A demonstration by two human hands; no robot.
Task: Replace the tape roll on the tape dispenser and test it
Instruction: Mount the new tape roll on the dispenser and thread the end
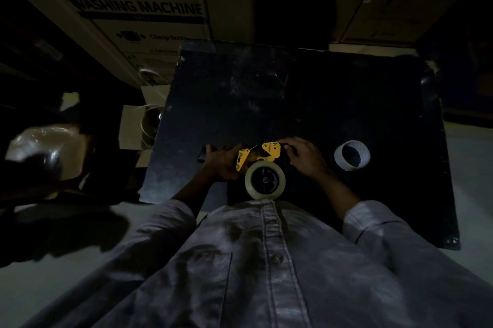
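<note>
Near the frame's centre my left hand [224, 165] gripped the yellow tape dispenser [260, 155], new tape roll [265, 180] already mounted, right-hand fingers [293, 145] pinching its front, testing left.

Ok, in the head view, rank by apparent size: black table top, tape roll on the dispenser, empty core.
1. black table top, by far the largest.
2. tape roll mounted on the yellow dispenser.
3. empty core, slightly smaller; it lies farther from the camera, so this gap is unsure.

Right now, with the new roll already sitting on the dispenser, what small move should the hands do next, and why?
Probably the right hand should pull the tape's free end through the yellow dispenser head. The tape roll is seated, the left hand grips the handle, and the right fingers already rest at the head.
</note>
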